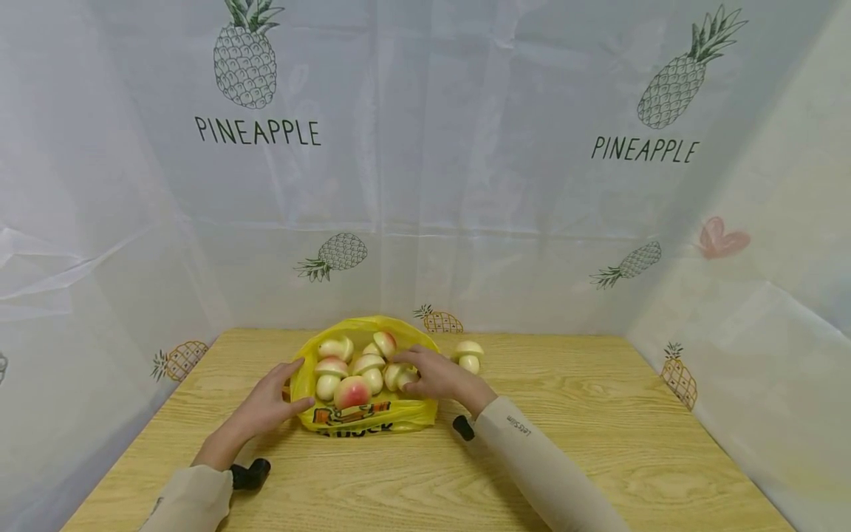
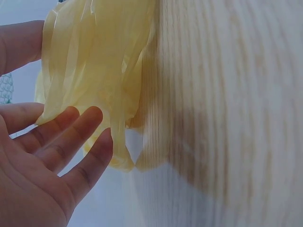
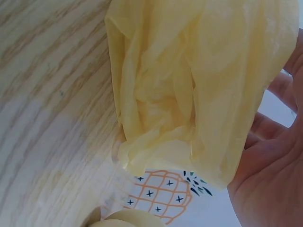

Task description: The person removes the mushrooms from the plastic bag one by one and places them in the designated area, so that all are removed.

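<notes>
Crinkled yellow plastic bag, translucent, orange-black print on near edge; lies lower centre of frame, long axis left-right, holding pale mushroom-shaped pieces and pink-red peach. Light wooden table; white pineapple-print sheet behind. Left hand: fingers relaxed, touching bag's left edge. Right hand: fingers curled over pieces; grip unclear.

Wooden table bears yellow bag, loose mushroom.
</notes>
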{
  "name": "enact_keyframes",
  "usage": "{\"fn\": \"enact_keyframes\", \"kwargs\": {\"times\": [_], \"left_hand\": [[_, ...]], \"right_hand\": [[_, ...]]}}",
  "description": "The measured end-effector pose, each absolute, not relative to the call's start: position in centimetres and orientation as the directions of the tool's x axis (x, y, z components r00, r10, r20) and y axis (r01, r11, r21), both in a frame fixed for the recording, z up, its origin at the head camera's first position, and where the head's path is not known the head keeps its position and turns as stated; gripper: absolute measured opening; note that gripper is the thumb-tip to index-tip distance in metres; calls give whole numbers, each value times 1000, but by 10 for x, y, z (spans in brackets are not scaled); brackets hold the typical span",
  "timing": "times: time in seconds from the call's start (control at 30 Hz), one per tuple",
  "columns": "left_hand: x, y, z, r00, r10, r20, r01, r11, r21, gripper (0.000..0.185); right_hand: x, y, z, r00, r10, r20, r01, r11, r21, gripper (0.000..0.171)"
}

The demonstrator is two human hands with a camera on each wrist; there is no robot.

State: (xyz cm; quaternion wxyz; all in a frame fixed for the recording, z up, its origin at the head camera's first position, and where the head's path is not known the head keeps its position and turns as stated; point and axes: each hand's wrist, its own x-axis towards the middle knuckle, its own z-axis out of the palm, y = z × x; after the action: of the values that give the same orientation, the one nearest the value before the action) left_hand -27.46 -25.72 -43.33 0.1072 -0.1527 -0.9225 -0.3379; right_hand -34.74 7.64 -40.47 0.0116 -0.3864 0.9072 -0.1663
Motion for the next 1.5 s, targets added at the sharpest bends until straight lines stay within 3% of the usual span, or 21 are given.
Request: {"fn": "enact_keyframes", "kwargs": {"times": [0.47,0.77,1.17,1.5], "left_hand": [[-274,-257,-434,-930,213,299,357,712,604,79],[-276,-258,-438,-928,219,300,363,704,610,79],[-274,-258,-435,-932,220,289,357,706,611,80],[-275,-258,-435,-931,214,296,356,717,600,79]], "right_hand": [[-345,83,-405,-711,-675,196,-687,609,-396,54],[-340,92,-399,-724,-622,298,-671,536,-512,55],[-335,111,-396,-706,-561,431,-707,523,-477,54],[-334,136,-396,-744,-482,464,-668,504,-548,56]]}}
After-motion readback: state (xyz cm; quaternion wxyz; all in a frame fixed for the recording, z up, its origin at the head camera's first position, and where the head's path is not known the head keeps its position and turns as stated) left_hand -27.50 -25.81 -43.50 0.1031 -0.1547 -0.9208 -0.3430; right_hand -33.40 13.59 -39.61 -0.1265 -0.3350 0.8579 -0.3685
